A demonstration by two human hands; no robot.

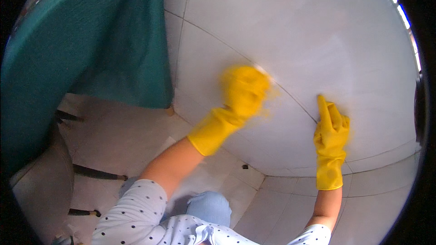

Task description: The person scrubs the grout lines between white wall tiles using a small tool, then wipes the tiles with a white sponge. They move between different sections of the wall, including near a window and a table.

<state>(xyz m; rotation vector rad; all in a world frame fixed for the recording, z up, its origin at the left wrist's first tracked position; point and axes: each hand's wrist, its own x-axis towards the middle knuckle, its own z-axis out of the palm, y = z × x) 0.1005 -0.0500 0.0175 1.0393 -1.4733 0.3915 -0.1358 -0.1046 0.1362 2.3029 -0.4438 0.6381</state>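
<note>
My left hand, in a yellow rubber glove, is closed against the white tiled wall and smeared by motion. A small pale edge shows beside its knuckles, over the grout line; what the fingers hold is too blurred to make out. To the right, my right hand, in a matching glove, rests on the wall close to the same grout line. Its index finger points up along the tile, apart from the other fingers, which are partly bent. Nothing shows in that hand.
A green cloth hangs over a table at the left, its edge near the wall. Below it stands a chair with dark legs. A small dark object lies on the tiled floor near the wall's foot. My denim-covered knee is beneath my arms.
</note>
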